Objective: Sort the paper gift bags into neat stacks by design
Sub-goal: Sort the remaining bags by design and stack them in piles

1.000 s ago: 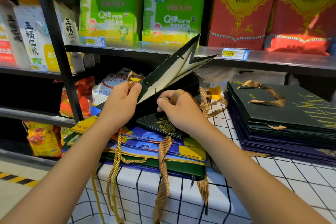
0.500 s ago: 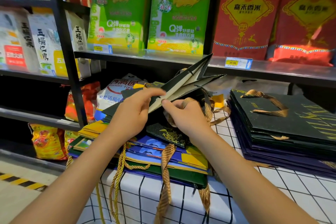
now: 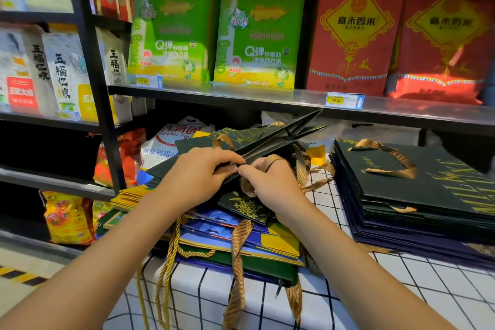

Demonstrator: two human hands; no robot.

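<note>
Both hands meet above the mixed pile of bags (image 3: 241,238), the left hand (image 3: 195,177) and right hand (image 3: 270,179) each pinching the near edge of a folded dark green gift bag (image 3: 270,139), left of the sorted green stack (image 3: 417,187).

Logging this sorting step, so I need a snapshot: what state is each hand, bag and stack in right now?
Left hand: grips the dark bag's edge.
Right hand: pinches the same edge, a gold ribbon looped over its fingers.
Dark bag: nearly folded flat, far end raised.
Mixed pile: unsorted, askew, ribbons hanging over the table edge.
Green stack: neat, flat, handles on top.
Table: gridded cloth, both piles on it.
</note>
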